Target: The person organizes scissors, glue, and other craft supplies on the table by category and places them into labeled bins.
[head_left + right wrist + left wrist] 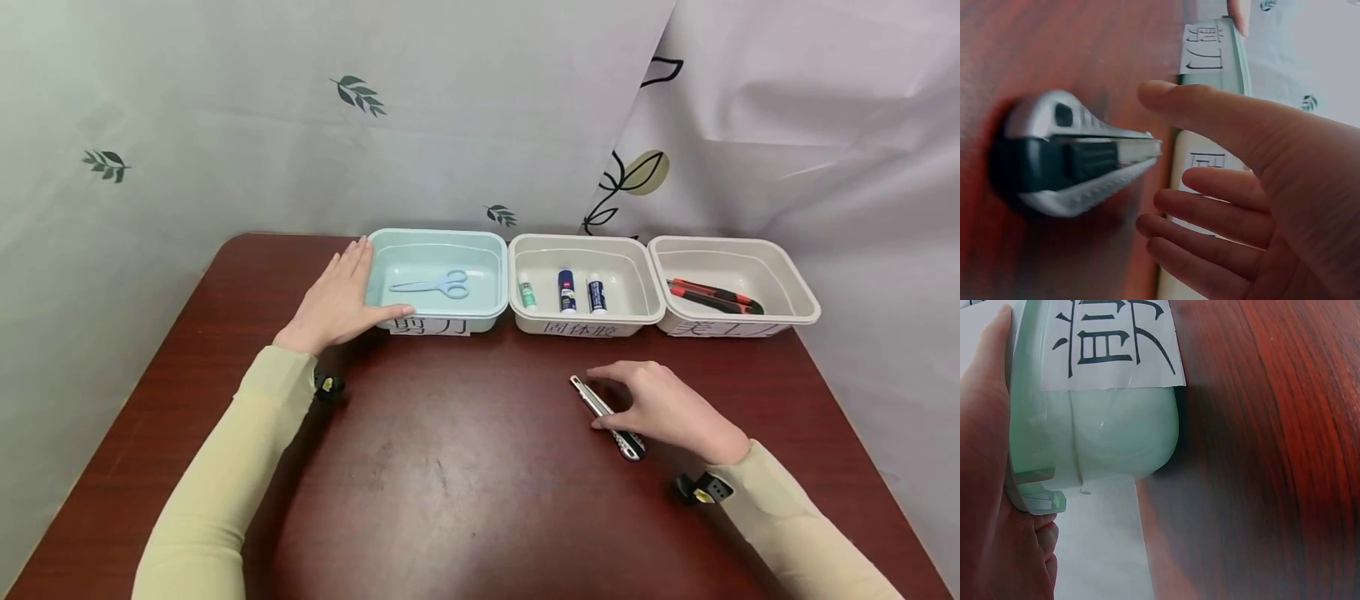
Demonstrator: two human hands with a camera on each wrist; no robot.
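Observation:
My left hand [337, 292] rests on the left end of the light blue bin [487, 321], fingers straight along its rim and thumb over the front edge. In that bin lie light blue scissors [435, 285]. A silver and black utility knife [596, 403] lies slantwise on the table in front of the bins. Over it hovers my right hand [671, 408], thumb and fingers spread apart around the knife. In the right wrist view the fingers stand apart from the knife [1091, 159], with nothing in the palm.
A cream bin [626, 320] in the middle holds several glue sticks [567, 292]. Another cream bin [806, 312] at the right holds red and black utility knives [712, 296]. Paper labels face front. Behind the dark wooden table [450, 500] hangs a leaf-patterned sheet [262, 125].

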